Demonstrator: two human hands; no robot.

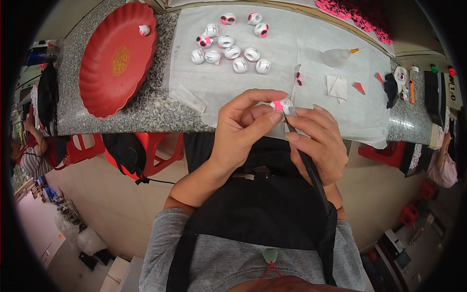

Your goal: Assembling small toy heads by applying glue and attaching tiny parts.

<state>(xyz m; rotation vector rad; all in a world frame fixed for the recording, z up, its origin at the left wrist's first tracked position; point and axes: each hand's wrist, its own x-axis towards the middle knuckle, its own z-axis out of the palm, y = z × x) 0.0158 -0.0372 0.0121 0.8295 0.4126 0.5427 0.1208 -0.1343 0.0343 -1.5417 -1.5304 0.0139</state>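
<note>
Far left of the fingers, a red tray [116, 61] lies on the counter [151, 109], with one small white-and-pink piece [144, 30] near its upper rim. Ahead of the fingers, on a white sheet [228, 82], a cluster of like pieces [232, 46] sits well apart from both hands. The left hand [243, 129] is raised just before the counter's edge, its thumb and forefinger closed in a pinch on a small bead [282, 104], white with a pink patch; the other fingers [253, 119] curl loosely beneath. The bead looks light, hard and smooth, so it probably slips or spins under a careless grip; the pinch across its sides, clear of the pink patch, seems the right hold. Just beside it, the right hand [318, 143] is closed around a thin dark tool [311, 173], held like a pen, whose tip meets the bead while its shaft runs back toward the person's body. The tool looks stiff and light. Ahead and right of the fingers lie a clear squeeze bottle [338, 56] with an orange nozzle, a folded white square [336, 86] and red scraps [359, 87].
</note>
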